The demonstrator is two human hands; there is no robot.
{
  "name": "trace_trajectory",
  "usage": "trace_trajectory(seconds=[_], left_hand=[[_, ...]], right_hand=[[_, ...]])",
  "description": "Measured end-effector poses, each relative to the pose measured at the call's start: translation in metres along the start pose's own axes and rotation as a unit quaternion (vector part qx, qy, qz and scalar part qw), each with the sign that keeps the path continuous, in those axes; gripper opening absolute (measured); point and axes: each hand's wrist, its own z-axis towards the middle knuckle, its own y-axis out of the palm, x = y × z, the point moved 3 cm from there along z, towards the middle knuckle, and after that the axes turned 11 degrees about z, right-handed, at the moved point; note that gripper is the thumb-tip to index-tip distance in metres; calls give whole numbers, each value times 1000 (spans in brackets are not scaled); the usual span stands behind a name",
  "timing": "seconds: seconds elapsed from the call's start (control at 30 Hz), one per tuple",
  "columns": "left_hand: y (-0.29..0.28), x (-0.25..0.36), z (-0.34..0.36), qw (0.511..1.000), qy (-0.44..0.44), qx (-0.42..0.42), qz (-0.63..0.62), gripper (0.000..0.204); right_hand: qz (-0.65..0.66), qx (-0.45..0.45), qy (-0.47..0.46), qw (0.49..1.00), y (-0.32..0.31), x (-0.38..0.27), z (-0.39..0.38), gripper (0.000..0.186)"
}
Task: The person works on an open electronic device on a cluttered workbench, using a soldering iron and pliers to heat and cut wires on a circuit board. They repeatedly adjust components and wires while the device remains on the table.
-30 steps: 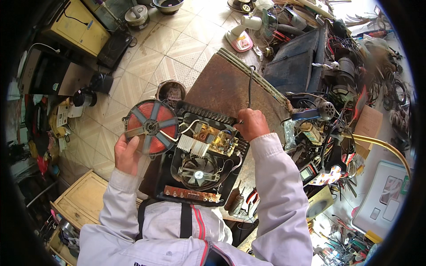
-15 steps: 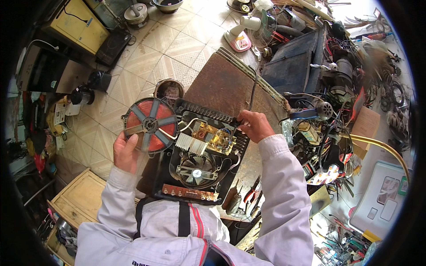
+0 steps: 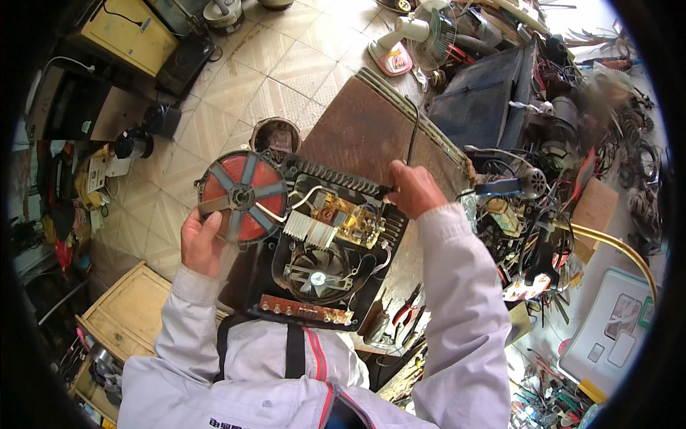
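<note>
Fingers of the left hand [image 3: 202, 243] wrap the rim of a red, grey-spoked induction coil [image 3: 241, 196], thumb on top, just left of the opened black cooker casing [image 3: 366, 289], while those of the right hand [image 3: 414, 189] curl nearly together at the casing's far right corner, whatever they grip hidden. Beneath spreads a worn brown tabletop [image 3: 364, 118], red-handled pliers [image 3: 406, 312] near its front; beyond, pale floor tiles [image 3: 279, 79] run toward a white desk fan [image 3: 412, 28] and yellow cabinet [image 3: 128, 36].

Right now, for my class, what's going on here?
A person's left hand holds a round red coil with grey spokes beside an opened black housing. The right hand is at the housing's far right corner, near a black cord; its exact grip is unclear. A yellowish circuit board and silver finned heatsink lie exposed.
</note>
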Motion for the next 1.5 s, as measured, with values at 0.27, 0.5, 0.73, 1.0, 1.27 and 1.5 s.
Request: trace_trajectory(seconds=[0.27, 0.5, 0.73, 1.0, 1.27, 1.5], left_hand=[[-8, -7, 11, 1000, 8, -11, 7, 35], [-9, -4, 8, 999, -6, -31, 9, 34], [-8, -1, 7, 999, -18, -33, 14, 31], [-9, 0, 6, 999, -1, -29, 18, 31], [-12, 4, 6, 999, 1, -33, 18, 31], [-13, 2, 1, 999, 0, -36, 20, 31]], right_hand=[[-64, 50, 8, 997, 8, -6, -9, 33], [108, 127, -122, 978, 74, -67, -68, 38], [-38, 121, -86, 988, 123, -88, -63, 61], [41, 131, -114, 984, 124, -87, -64, 54], [27, 111, -133, 984, 129, -90, -65, 54], [6, 113, -135, 984, 132, -90, -65, 52]])
